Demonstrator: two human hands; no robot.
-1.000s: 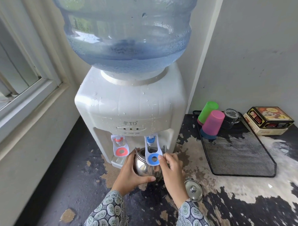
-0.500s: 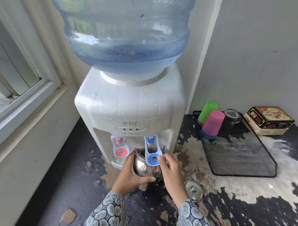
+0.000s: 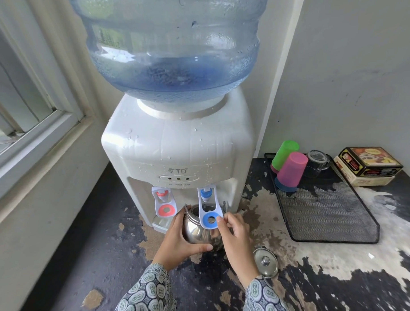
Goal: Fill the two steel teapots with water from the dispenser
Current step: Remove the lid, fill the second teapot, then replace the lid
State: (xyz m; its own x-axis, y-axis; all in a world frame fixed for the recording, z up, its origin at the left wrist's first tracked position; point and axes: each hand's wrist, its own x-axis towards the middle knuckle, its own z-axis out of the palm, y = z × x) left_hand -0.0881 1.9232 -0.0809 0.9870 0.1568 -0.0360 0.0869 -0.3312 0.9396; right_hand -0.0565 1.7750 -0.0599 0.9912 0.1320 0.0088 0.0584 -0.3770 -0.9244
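Note:
A white water dispenser [image 3: 176,151] with a blue bottle [image 3: 172,51] on top stands on the counter. One steel teapot [image 3: 197,230], lid off, sits under the blue tap lever [image 3: 209,213]. My left hand [image 3: 179,240] wraps around the teapot's left side. My right hand [image 3: 234,235] is at the teapot's right side, its fingertips pressing on the blue lever. The teapot's steel lid [image 3: 266,262] lies on the counter to the right of my right wrist. Only this one teapot is in view.
A red tap lever [image 3: 164,205] hangs left of the blue one. A black mesh tray [image 3: 329,213] at the right holds upturned green and pink cups [image 3: 290,171] and a glass. A printed tin box [image 3: 369,166] stands behind it. Window frame at left; worn, peeling counter.

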